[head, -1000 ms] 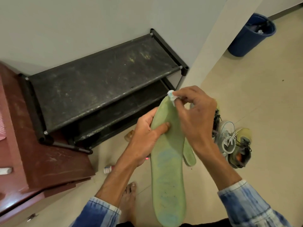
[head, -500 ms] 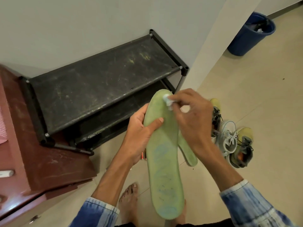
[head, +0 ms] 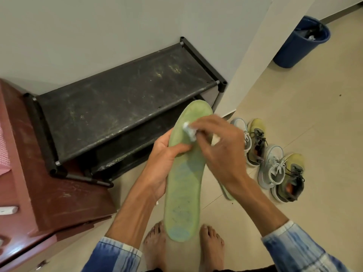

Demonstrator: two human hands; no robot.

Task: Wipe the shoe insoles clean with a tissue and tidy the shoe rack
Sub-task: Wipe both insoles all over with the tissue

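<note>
My left hand [head: 164, 161] grips a long pale green insole [head: 182, 185] by its left edge, thumb across its face, toe end pointing up and away. My right hand [head: 220, 148] pinches a small crumpled white tissue [head: 189, 131] and presses it on the insole's upper part. A second green insole [head: 225, 190] shows partly behind my right wrist, mostly hidden. The black two-shelf shoe rack [head: 117, 107] stands against the wall behind, its dusty top shelf bare.
Two pairs of sneakers [head: 275, 160], grey and yellow-green, sit on the tiled floor to the right. A blue bin [head: 298, 42] stands far right by the wall. A dark red wooden cabinet [head: 49, 193] is at the left. My bare feet [head: 184, 244] are below.
My right hand has slid the tissue down from the insole's toe tip onto its upper face. The insole has shifted slightly in my left hand.
</note>
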